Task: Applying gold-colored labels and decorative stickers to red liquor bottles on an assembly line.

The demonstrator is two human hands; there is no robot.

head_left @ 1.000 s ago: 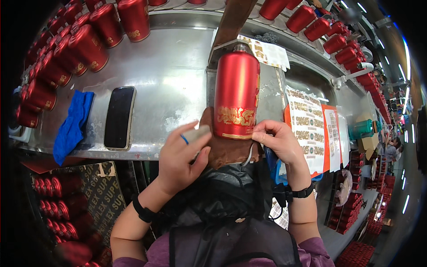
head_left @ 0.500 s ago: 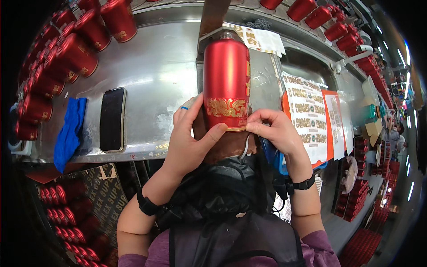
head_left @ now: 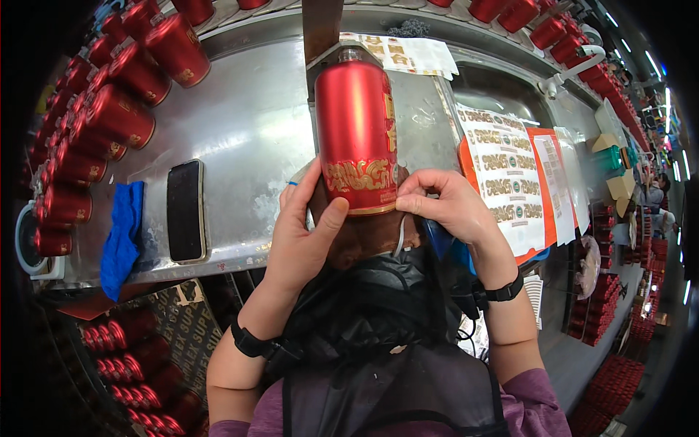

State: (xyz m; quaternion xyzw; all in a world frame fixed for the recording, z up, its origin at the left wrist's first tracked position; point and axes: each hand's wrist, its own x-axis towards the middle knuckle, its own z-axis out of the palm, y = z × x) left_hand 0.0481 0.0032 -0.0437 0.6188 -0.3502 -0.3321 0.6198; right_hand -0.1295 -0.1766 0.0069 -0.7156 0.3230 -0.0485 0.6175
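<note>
A glossy red bottle (head_left: pixel 355 124) with a gold dragon-like band near its base lies with its neck pointing away, base toward me. It rests against a brown pad (head_left: pixel 349 244). My left hand (head_left: pixel 297 229) holds its lower left side, fingers along the wall and thumb by the base. At the lower right edge of the bottle, my right hand (head_left: pixel 444 204) has thumb and forefinger pinched together, touching the bottle beside the gold band's end. Whatever lies between those fingertips is hidden. Gold characters run up the bottle's right side.
Red bottles (head_left: pixel 120 116) crowd the left of the metal bench (head_left: pixel 247 102), near a blue cloth (head_left: pixel 122 237) and a phone (head_left: pixel 186 211). Decal sheets (head_left: pixel 502 160) lie on an orange board at right. Another printed sheet (head_left: pixel 419 54) sits beyond the bottle, near a white tap (head_left: pixel 575 69).
The view has shifted slightly. The bottle has turned a little, so more of its right-side gold characters and a round emblem show. Both hands keep their places on it.
</note>
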